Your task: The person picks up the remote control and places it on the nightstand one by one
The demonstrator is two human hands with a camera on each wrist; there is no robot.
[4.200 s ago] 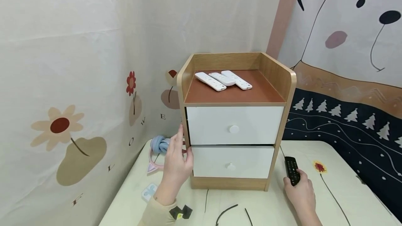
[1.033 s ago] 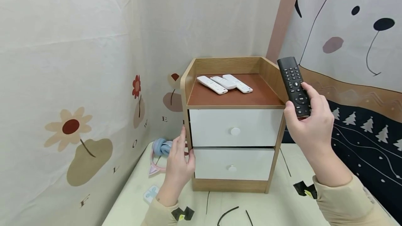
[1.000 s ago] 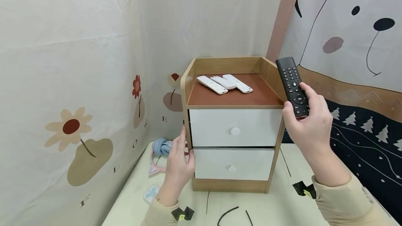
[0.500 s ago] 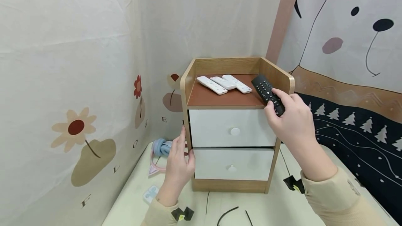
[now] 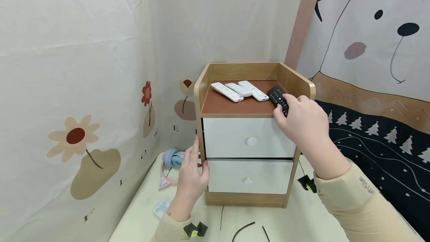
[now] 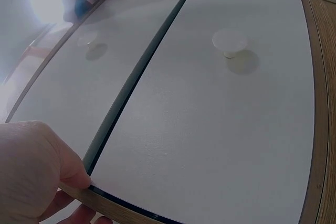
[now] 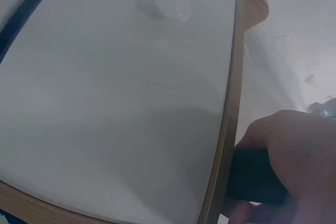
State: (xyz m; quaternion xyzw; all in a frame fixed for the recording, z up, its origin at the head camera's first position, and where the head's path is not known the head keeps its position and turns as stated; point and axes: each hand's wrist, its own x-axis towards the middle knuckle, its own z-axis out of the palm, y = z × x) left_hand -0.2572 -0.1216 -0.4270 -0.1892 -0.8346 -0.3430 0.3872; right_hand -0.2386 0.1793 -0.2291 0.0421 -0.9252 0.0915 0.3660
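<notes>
A wooden cabinet [image 5: 246, 199] with two white drawers stands on the table. My left hand [image 5: 190, 178] rests against its left side, fingers extended upward along the side panel and thumb at the front edge. In the left wrist view, the thumb of my left hand [image 6: 42, 166] lies by the gap between the drawers. My right hand [image 5: 304, 122] grips a black remote control [image 5: 277, 97] by its near end, over the right part of the brown top shelf [image 5: 231, 108]. Three white remote controls [image 5: 227, 92] lie to its left on that shelf. Right-hand fingers partly hide the black remote.
Raised wooden walls [image 5: 297, 79] border the shelf at the back and sides. Left of the cabinet lie a blue fabric bundle [image 5: 173, 157], a pink headband [image 5: 164, 182] and a pale blue item [image 5: 162, 207]. Printed curtains [image 5: 100, 66] enclose the table.
My right hand has lifted the black remote from the table right of the cabinet, then brought it left and down to the shelf. My left hand stays at the cabinet's side.
</notes>
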